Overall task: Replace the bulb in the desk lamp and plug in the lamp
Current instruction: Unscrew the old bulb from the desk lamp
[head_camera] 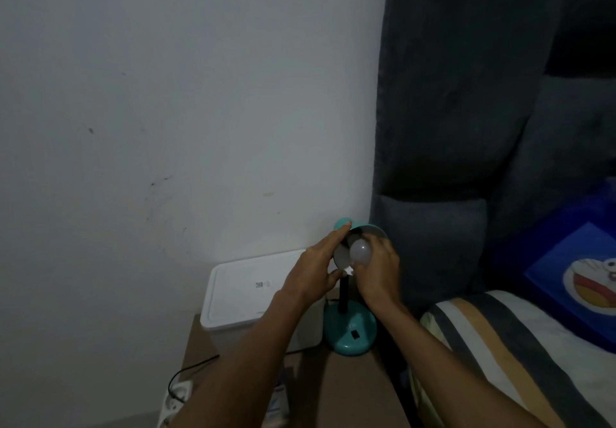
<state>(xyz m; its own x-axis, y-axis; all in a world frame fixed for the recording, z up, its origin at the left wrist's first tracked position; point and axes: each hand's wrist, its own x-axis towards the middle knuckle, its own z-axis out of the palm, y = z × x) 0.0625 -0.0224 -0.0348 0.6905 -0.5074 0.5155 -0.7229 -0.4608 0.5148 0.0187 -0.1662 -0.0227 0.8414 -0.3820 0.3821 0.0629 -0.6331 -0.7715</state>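
Steadying the teal lamp's shade (343, 254) with the left hand (320, 269), a person grips a white bulb (360, 253) with the right hand (378, 269) at the shade's mouth, above a brown surface (350, 391) beside a bed (520, 344). The left hand is spread against the shade's rim and outer side; the right hand's fingers are closed around the bulb's base end, its round dome facing the camera. Whether the bulb is going in or coming out cannot be told.

The step looks best done by keeping the shade braced so the neck does not swing, holding the bulb square to the socket (a tilted start can cross the thread), and turning lightly with the fingers rather than squeezing the dome.

Counted in view: one lamp, its base (350, 331) on the surface; one bulb; two hands; one white box (260, 294) just left of the lamp; one power strip (175, 397) on the floor, a dark cord (191, 366) running to it; one blue pillow (573, 277).
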